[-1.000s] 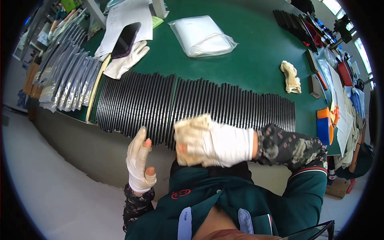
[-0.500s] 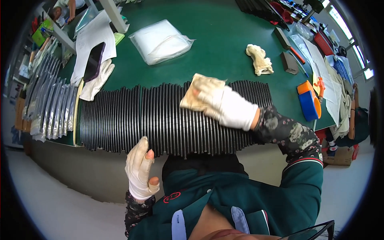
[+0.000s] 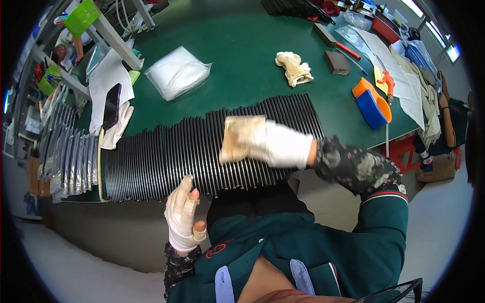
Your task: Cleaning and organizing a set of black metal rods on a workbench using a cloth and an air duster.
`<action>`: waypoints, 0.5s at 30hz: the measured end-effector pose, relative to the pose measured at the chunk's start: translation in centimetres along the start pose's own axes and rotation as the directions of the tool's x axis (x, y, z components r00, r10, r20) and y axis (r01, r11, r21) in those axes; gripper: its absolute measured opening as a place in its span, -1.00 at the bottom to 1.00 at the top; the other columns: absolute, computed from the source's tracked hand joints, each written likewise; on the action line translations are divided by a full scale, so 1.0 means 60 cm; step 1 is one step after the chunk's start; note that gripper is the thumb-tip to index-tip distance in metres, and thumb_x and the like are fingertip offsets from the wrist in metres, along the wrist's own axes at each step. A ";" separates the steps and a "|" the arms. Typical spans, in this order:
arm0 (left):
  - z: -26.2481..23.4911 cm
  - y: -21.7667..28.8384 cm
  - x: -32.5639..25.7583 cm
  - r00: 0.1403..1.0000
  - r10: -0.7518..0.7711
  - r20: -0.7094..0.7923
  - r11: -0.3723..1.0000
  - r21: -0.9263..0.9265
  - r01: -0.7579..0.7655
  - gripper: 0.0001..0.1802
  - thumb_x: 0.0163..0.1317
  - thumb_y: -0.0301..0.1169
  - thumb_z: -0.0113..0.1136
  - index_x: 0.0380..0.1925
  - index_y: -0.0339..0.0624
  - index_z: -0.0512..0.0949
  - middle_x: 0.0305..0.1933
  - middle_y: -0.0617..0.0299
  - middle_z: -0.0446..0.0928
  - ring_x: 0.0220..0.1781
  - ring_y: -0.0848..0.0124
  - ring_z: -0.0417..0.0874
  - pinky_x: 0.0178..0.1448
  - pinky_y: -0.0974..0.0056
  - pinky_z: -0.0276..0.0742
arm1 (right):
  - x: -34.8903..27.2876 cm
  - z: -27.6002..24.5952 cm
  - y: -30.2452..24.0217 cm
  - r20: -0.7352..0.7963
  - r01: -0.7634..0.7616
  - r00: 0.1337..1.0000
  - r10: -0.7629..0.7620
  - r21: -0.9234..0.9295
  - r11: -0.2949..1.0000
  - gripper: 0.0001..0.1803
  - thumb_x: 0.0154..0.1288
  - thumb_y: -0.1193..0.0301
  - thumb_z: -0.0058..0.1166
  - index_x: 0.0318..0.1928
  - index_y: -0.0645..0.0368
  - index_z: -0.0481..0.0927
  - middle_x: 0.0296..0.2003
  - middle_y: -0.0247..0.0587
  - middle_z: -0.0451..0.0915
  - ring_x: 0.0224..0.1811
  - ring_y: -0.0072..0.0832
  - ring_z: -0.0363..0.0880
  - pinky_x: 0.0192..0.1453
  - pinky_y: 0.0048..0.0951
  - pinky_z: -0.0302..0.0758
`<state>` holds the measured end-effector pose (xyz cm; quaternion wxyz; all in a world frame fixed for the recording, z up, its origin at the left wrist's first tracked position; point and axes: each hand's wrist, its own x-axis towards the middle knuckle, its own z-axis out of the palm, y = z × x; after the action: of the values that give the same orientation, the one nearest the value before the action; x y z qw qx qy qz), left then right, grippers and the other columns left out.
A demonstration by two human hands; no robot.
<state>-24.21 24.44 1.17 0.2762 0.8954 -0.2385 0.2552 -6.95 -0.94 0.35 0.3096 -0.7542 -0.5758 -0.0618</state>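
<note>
A long row of thin black rods (image 3: 146, 164) lies side by side along the near edge of the green table. My right hand (image 3: 283, 144), in a white glove and slightly blurred, holds a folded beige cloth (image 3: 233, 129) flat over the rods, right of the middle of the row. The cloth hides the rods under it. At the near ends of the rods is my left hand (image 3: 183, 214), also gloved, with bare thumb and finger tips showing. Its fingers are stretched out and hold nothing; the longest fingertip reaches the rod ends.
Beyond the rods lie a clear plastic packet (image 3: 177, 73) and a crumpled cream glove (image 3: 294, 68). A phone (image 3: 112, 106), papers and a white glove (image 3: 117, 127) are at left, beside bagged rods (image 3: 76, 156). An orange-and-blue tape holder (image 3: 373, 103) stands at right.
My right hand has drawn the cloth from the far ends of the rods nearer to me. My left hand keeps its pose at the near ends. The whole view has turned a little.
</note>
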 end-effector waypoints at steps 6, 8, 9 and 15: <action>0.024 0.012 0.021 0.988 0.154 -0.005 0.987 -0.040 -0.154 -0.37 0.43 0.04 -0.33 0.34 -0.10 0.22 0.16 -0.28 0.41 -0.06 -0.06 0.58 0.00 0.05 0.48 | 0.001 -0.067 0.086 -0.286 -0.389 0.904 0.319 -0.235 0.891 -0.50 0.33 0.15 -0.05 0.10 0.30 0.44 0.15 0.16 0.42 0.26 0.00 0.33 0.33 -0.15 0.28; 0.018 0.012 0.008 0.993 0.115 0.008 0.993 -0.015 -0.115 -0.37 0.43 0.04 -0.33 0.33 -0.12 0.22 0.15 -0.29 0.42 -0.02 -0.09 0.57 0.00 0.03 0.48 | 0.003 -0.096 0.060 -0.310 -0.482 0.856 0.414 -0.188 0.856 -0.32 0.21 0.04 0.06 0.18 0.30 0.38 0.22 0.14 0.37 0.33 -0.02 0.26 0.37 -0.16 0.23; 0.021 0.007 0.005 0.992 0.126 -0.006 0.992 -0.001 -0.126 -0.37 0.43 0.04 -0.32 0.33 -0.13 0.23 0.16 -0.29 0.41 -0.01 -0.10 0.57 0.00 0.03 0.48 | -0.009 -0.112 0.046 -0.354 -0.514 0.831 0.428 -0.197 0.835 -0.28 0.17 0.02 0.09 0.20 0.29 0.37 0.24 0.12 0.36 0.34 -0.03 0.25 0.38 -0.18 0.22; 0.034 0.009 0.014 0.989 0.145 0.038 0.989 -0.003 -0.145 -0.38 0.43 0.02 -0.29 0.32 -0.13 0.22 0.19 -0.24 0.40 -0.05 -0.06 0.57 -0.02 0.04 0.46 | -0.196 -0.265 0.030 -0.769 -0.836 0.476 0.427 -0.245 0.490 -0.58 0.17 0.23 0.14 -0.01 0.19 0.55 -0.04 -0.03 0.60 -0.01 -0.12 0.58 0.09 -0.25 0.48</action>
<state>-23.21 22.54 0.39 0.2524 0.8804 -0.3082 0.2573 -4.98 -19.51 7.09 0.2224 -0.9076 -0.0420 -0.3535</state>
